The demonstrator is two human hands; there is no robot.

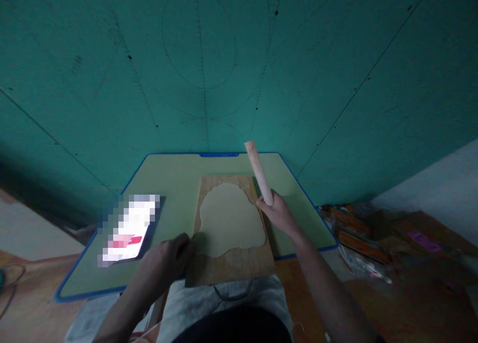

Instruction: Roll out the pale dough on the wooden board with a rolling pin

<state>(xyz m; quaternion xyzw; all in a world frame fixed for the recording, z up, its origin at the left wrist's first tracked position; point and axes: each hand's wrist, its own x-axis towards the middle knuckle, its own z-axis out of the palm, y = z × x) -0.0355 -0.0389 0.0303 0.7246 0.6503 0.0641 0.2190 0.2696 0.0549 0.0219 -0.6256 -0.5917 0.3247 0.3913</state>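
Observation:
A wide, flat sheet of pale dough [231, 218] lies on a wooden board [231, 268], its uneven edge reaching past the board's right side. My right hand [276, 209] is wrapped round the lower end of a pale rolling pin [258, 171], which points up and away over the board's right edge, clear of the dough's middle. At the left edge of the board, my left hand [174, 256] has its fingers curled beside the dough; whether they pinch the board or the dough is too dark to tell.
The board rests on a light green table [172, 178] with a blue rim. A lit tablet [130, 228], partly pixelated, lies at the left. A green wall [224, 74] stands behind; bagged items [358, 238] are on the floor at right.

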